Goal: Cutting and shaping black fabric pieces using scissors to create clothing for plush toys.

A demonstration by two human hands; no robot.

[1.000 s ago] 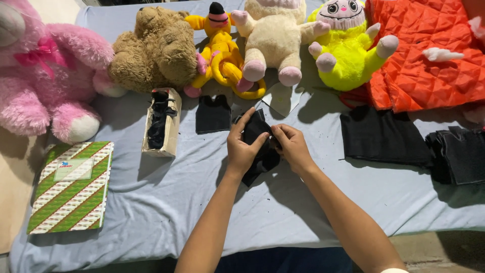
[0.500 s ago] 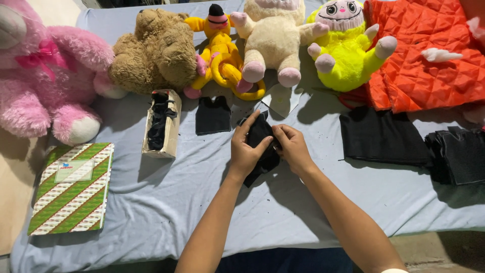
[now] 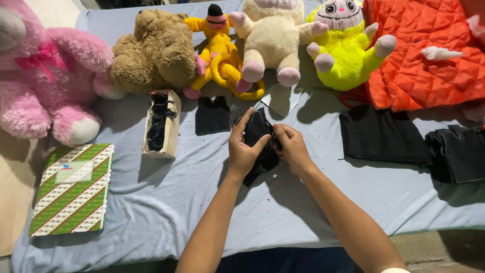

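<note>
Two bare forearms rise from the bottom edge toward the middle of the frame. The left hand and right hand meet on a black fabric piece lying on the pale blue sheet that covers the bench. The fingers of both hands are closed on the fabric, pinching it from either side. Its long axis runs steeply from lower left to upper right, with the upper end pointing toward the toys. To the left lie a green striped book and a small cardboard box. Just beyond the hands sits a black square of cloth. Along the far edge stand a brown teddy bear and a yellow plush.
</note>
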